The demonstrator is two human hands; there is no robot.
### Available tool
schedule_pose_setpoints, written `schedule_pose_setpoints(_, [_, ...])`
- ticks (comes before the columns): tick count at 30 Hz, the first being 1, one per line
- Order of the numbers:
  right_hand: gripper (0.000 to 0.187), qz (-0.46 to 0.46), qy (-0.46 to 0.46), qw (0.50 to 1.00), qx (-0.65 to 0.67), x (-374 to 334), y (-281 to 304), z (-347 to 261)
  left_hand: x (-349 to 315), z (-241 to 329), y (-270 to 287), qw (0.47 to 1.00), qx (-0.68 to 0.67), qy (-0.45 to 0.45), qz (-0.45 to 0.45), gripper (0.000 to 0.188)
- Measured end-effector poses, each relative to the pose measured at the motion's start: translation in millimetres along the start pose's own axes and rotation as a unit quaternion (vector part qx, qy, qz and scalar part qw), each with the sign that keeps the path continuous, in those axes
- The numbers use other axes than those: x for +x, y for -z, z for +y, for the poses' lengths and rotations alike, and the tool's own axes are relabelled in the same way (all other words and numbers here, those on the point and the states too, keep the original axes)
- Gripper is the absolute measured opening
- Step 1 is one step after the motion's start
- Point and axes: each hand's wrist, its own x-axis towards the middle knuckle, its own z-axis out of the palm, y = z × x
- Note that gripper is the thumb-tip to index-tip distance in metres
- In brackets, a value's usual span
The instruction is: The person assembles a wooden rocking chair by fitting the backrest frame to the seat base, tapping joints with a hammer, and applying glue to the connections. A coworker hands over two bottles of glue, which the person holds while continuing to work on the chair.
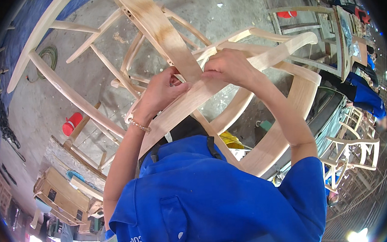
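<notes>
A pale, unfinished wooden chair frame lies in front of my body, its broad rail running from lower left to upper right. A flat wooden slat meets this rail from above, between my hands. At the left side of that joint is my left hand, fingers curled and thumb along the rail; a small pale edge shows by the fingers, too little to name. My right hand bends over the rail just right of the joint, fingers closed on its far edge. The fingertips are partly hidden.
More curved chair parts stand to the left, close to my left forearm. Red containers and a coiled hose are on the concrete floor. Assembled chair frames stand at the right, near a person in blue. Cardboard boxes sit lower left.
</notes>
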Motion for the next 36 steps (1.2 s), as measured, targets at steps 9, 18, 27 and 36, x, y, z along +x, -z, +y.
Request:
schedule_pose_setpoints(9, [0.016,-0.044,0.063,0.994,-0.078,11.3,5.8,-7.1,1.6,3.4,-6.1,0.997,0.073,-0.021,0.015,0.046])
schedule_pose_setpoints(18, [0.012,-0.121,0.072,0.983,-0.120,19.7,9.0,-6.0,9.5,5.8,-6.4,0.998,0.047,-0.042,-0.002,0.044])
schedule_pose_setpoints(27, [0.010,-0.116,0.069,0.991,-0.020,13.8,13.0,9.0,28.0,-21.4,-13.4,0.976,0.180,-0.115,0.031,0.049])
schedule_pose_setpoints(36, [0.022,-0.092,-0.016,0.994,-0.060,7.5,39.0,-12.5,-78.5,20.3,40.1,0.957,0.204,-0.043,0.203,0.033])
